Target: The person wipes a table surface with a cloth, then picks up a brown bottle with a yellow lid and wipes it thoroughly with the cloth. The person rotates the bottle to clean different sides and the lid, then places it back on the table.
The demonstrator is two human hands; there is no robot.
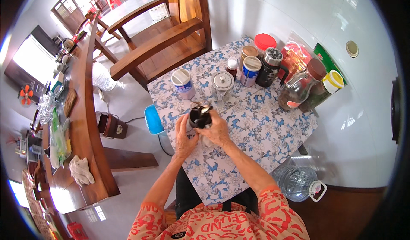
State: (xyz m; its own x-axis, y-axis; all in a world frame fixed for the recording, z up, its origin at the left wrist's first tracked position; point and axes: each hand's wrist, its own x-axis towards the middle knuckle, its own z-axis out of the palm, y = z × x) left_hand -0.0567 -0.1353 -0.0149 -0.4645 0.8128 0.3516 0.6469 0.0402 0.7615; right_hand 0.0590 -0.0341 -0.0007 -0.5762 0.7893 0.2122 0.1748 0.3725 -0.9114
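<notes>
Table (256,124): a small table under a blue-and-white floral cloth, pushed against the white tiled wall, so the tall containers line its far edge and the near part stays free for handwork.
Wooden armchair (164,39): stands at the table's far left corner, well apart from the hands.
Long wooden bench (87,124): runs down the left, with a crumpled cloth (81,170) lying on its near end.
Water bottle (299,182): a large clear jug on the floor, just beside the table's right corner.
Glass jars (299,88): two with dark contents, one brown-lidded and one yellow-lidded, back right near the wall.
Black flask (270,68): upright in the back row beside two blue-and-white lidded canisters (249,70).
White canister (183,84): stands alone at the back left.
Lidded glass jar (222,85): silver knobbed lid, just beyond the hands.
Dark cup (200,116): a small dark container, raised over the table's near middle; it seems tilted, mouth away from the person, apparently for a look inside.
Left hand (184,135): fingers wrapped on the cup's left side, steadying it.
Right hand (218,129): fingers curled against the cup's right side, gripping it.
</notes>
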